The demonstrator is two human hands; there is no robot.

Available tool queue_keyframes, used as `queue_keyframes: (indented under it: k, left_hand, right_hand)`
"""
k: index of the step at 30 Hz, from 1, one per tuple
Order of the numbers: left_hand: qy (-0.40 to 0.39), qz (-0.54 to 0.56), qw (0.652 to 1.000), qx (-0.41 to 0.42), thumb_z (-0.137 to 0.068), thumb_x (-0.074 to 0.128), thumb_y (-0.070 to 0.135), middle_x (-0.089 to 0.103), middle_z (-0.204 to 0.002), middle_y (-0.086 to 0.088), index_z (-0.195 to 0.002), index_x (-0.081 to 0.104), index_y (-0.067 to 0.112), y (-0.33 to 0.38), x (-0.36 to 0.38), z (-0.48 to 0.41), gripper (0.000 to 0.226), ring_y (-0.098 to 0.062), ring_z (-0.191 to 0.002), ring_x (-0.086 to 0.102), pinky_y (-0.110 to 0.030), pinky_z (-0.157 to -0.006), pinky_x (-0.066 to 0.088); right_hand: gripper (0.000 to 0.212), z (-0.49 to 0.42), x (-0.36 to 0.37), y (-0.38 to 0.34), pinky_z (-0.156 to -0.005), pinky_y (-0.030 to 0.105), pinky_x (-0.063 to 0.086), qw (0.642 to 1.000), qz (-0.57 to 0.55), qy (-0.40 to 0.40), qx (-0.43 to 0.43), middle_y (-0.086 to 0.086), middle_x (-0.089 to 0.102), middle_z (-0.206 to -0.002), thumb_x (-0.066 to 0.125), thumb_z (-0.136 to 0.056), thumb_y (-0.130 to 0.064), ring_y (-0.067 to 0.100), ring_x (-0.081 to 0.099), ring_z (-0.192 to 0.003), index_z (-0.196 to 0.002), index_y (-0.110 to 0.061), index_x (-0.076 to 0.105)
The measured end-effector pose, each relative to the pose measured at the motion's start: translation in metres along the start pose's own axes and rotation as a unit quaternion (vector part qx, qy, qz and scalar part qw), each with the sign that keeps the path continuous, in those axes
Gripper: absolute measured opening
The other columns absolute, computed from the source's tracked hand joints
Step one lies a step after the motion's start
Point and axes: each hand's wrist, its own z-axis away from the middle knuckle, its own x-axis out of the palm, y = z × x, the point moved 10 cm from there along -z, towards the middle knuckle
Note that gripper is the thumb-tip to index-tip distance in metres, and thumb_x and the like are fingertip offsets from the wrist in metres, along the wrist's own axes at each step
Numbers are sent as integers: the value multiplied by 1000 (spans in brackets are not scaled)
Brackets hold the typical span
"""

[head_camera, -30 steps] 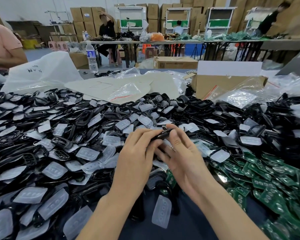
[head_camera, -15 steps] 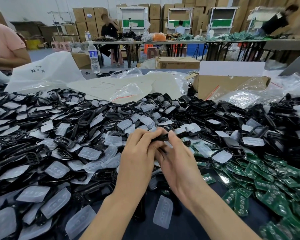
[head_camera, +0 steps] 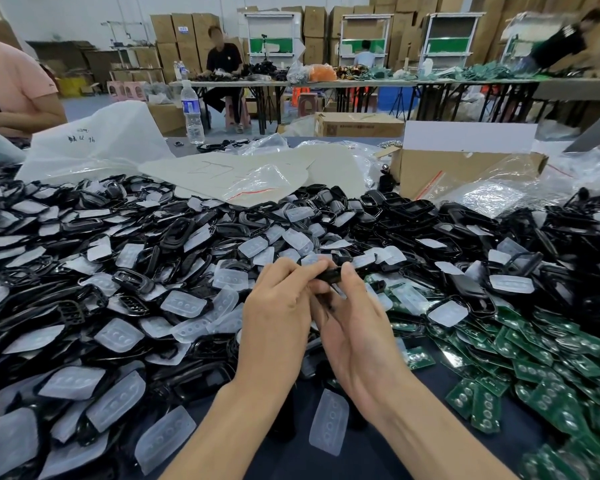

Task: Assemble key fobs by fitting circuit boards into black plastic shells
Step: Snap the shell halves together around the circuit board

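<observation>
Left hand (head_camera: 278,306): fingers curled, tips pinching the left end of one black shell (head_camera: 329,275). Right hand (head_camera: 357,320): thumb and forefinger closed on the right end of the same shell, palm turned towards the left hand. The shell was held edge-on at the fingertips, clear of the heap, over the middle of the desk (head_camera: 440,379).

Change over the last second: slight. The shell remained pinched between both hands at much the same spot. The right fingers, previously bent across it, had drawn back to its end. Judgement: the pressing-together step was under way or near its finish. Whether a circuit board sat inside could not be confirmed, the shell being narrow and partly covered by the fingers.

Surroundings, working outward: one translucent button pad (head_camera: 328,422) lay alone on bare cloth by the near edge, just below the wrists. Loose shells and pads (head_camera: 118,336) were heaped across the left half and the centre. Green circuit boards (head_camera: 551,358) were piled towards the near right corner, within the right hand's reach. A cardboard box (head_camera: 465,171) stood at the far edge on the right, and a white plastic bag (head_camera: 94,143) towards the far left corner.

Stock of both parts remained large, so the task as a whole was far from done
</observation>
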Motion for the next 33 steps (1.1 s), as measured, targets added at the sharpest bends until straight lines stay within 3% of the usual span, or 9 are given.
queue_keyframes:
  k: [4, 7, 10, 15, 22, 28, 33]
  left_hand:
    - [1, 79, 994, -70, -90, 63, -8, 64, -87, 14, -105, 78, 30, -9, 0, -2, 43, 2, -79, 65, -6, -68, 45]
    - [4, 178, 972, -155, -89, 69, 2, 67, -86, 15, -91, 79, 42, -22, 3, -4, 41, 3, -76, 62, -7, -67, 44]
    - [3, 231, 953, -194, -88, 70, 2, 68, -85, 12, -88, 79, 38, -28, 5, -3, 37, 3, -77, 61, -7, -70, 45]
    - [-8, 284, 930, -235, -86, 70, -1, 72, -87, 7, -97, 80, 19, -36, 12, -1, 24, 2, -82, 66, -8, -76, 47]
    - [-29, 323, 915, -238, -86, 69, -4, 73, -85, 5, -92, 82, 23, -32, 20, 4, 30, -1, -81, 65, -10, -75, 49]
    - [-17, 336, 907, -252, -86, 69, -5, 75, -90, 0, -94, 81, 21, -31, 21, 8, 29, -1, -83, 67, -11, -77, 50]
    - [11, 322, 909, -265, -88, 72, 6, 78, -97, 1, -90, 80, 29, -34, 16, 9, 25, -2, -88, 71, -8, -75, 50]
  right_hand:
    - [54, -1, 2, -6, -111, 44, 47, 999, 32, -24, -25, 17, 69, -109, 59, -88, -37, 29, 63, -113, -127, 0, 65]
    - [38, 4, 8, -18, -102, 39, 54, 981, 166, -55, -85, 5, 71, -126, 56, -90, -39, 22, 66, -121, -123, -27, 71]
    - [24, 9, 8, -37, -92, 29, 58, 948, 269, -29, -168, -8, 76, -113, 61, -88, -37, 11, 70, -110, -107, -42, 76]
    - [8, 16, -1, -61, -81, 18, 55, 920, 303, 34, -245, -5, 78, -95, 72, -88, -24, 8, 72, -91, -92, -29, 77]
    - [29, 22, -6, -69, -70, 7, 47, 888, 351, 84, -286, -17, 75, -87, 68, -93, -2, -5, 66, -81, -81, -28, 72]
    - [30, 20, -7, -70, -65, 7, 45, 878, 368, 100, -290, -20, 73, -81, 66, -94, -2, -7, 62, -72, -80, -29, 69]
    - [18, 14, -1, -62, -72, 11, 49, 902, 341, 60, -258, -15, 76, -88, 68, -95, -12, -4, 67, -80, -90, -29, 72]
